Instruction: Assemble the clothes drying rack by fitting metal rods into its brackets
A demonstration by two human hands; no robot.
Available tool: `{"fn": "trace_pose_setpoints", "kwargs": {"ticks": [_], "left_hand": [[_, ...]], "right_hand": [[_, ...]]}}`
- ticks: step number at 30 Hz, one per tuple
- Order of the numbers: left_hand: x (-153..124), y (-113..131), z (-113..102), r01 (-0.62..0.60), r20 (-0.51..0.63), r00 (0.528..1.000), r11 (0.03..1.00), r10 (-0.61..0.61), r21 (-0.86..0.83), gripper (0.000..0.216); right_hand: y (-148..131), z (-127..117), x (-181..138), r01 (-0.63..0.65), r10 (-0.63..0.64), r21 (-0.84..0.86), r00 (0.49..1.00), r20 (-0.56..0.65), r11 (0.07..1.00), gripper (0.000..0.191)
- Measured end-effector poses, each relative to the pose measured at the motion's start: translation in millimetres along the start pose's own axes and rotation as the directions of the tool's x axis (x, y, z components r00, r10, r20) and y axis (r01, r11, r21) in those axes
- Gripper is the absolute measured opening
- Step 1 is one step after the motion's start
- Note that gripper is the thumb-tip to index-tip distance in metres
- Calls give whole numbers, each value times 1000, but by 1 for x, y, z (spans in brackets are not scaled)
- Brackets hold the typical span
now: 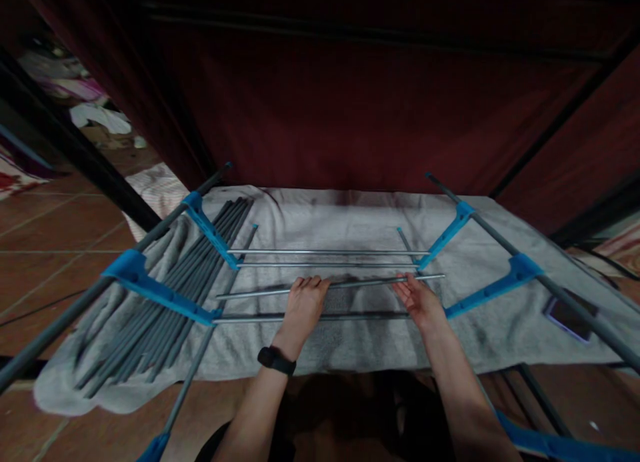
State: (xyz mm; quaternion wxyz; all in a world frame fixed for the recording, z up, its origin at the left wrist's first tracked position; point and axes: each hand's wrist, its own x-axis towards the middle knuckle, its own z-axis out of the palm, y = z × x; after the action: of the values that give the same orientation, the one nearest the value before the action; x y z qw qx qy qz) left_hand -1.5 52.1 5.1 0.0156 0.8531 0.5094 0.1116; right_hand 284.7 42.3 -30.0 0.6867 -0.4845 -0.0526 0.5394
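My left hand [306, 303], with a black band on the wrist, is closed over a thin grey metal rod [357, 284] left of its middle. Near the rod's right end, the fingers of my right hand [419, 301] pinch it, palm turned partly up. The rod lies slightly tilted, its left end lower in view, and both ends are free of the blue brackets. Just below it, another rod [365, 317] runs toward the front blue brackets, the left one [165, 295] and the right one [493, 295]. Two rods [325, 252] span the rear brackets [213, 234].
Many loose grey tubes [175, 295] lie on the grey cloth [320, 215] at left. Long side poles [565, 295] rise on both sides. A phone [570, 315] rests at right. A dark red panel [320, 109] stands behind, and tiled floor [65, 222] shows at left.
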Motion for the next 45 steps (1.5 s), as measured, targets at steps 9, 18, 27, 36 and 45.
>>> {"fn": "trace_pose_setpoints", "kwargs": {"ticks": [9,18,27,36,45], "left_hand": [[-9,-29,-8,157,36,987,987,-156,-33,21],[-13,-45,-8,182,84,980,983,-178,-40,23],[-8,-39,-6,173,88,982,983,-167,-62,19],[-2,-30,-5,93,62,994,992,-88,-83,17],[2,-27,-1,84,69,995,988,-75,-128,16]], "right_hand": [[5,0,3,-42,41,-16,999,-36,999,18],[2,-10,11,52,-53,-32,997,-48,998,12],[3,-11,14,20,-27,-44,985,-172,999,14],[2,-10,10,16,-18,-25,996,-93,1000,18],[-2,-13,8,40,-43,-21,988,-145,999,15]]}}
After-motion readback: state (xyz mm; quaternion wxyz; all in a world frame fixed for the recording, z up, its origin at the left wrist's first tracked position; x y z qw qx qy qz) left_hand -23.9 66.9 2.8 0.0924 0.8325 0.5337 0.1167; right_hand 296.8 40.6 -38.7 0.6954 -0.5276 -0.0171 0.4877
